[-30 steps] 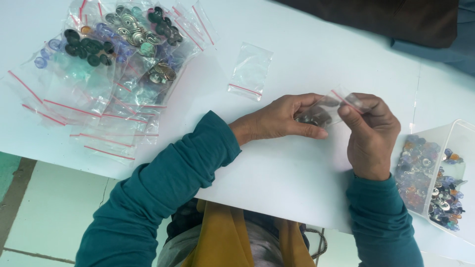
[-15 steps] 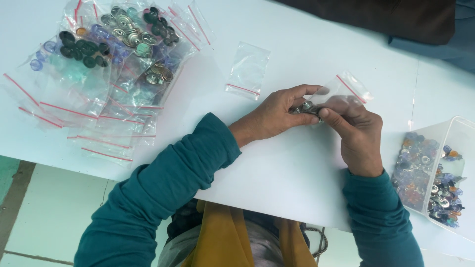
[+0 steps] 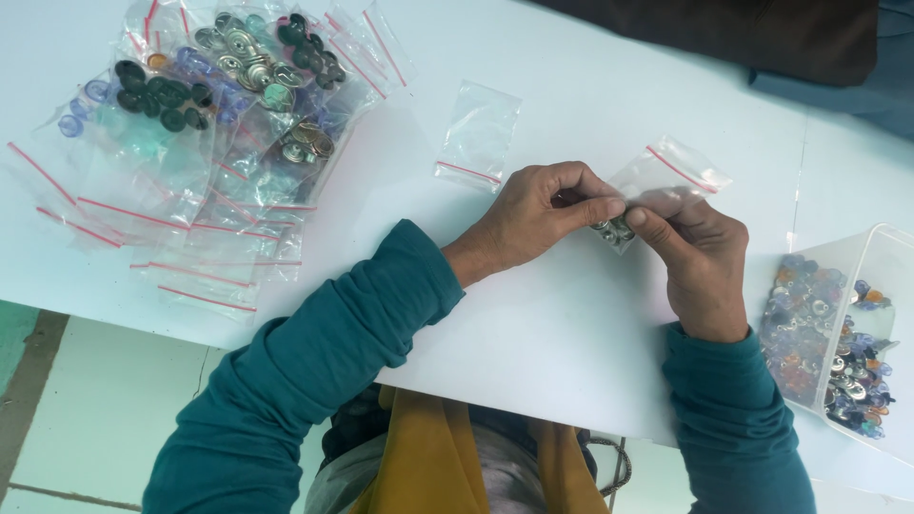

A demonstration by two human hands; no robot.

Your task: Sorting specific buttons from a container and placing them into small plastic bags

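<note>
While my left hand (image 3: 533, 214) and right hand (image 3: 700, 262) have closed in together since a second ago, both now pinch the small bag (image 3: 657, 190) over the table (image 3: 533, 343), fingertips tight on its bottom corner where the metal buttons (image 3: 614, 229) have bunched; red-striped mouth points away, filling looks finished.

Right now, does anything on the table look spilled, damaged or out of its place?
Nothing stands out. Both hands, left hand and right hand, pinch one small clear bag holding a few metal pieces. The filled bags lie in a loose overlapping pile, and the beads stay inside the clear box.
</note>
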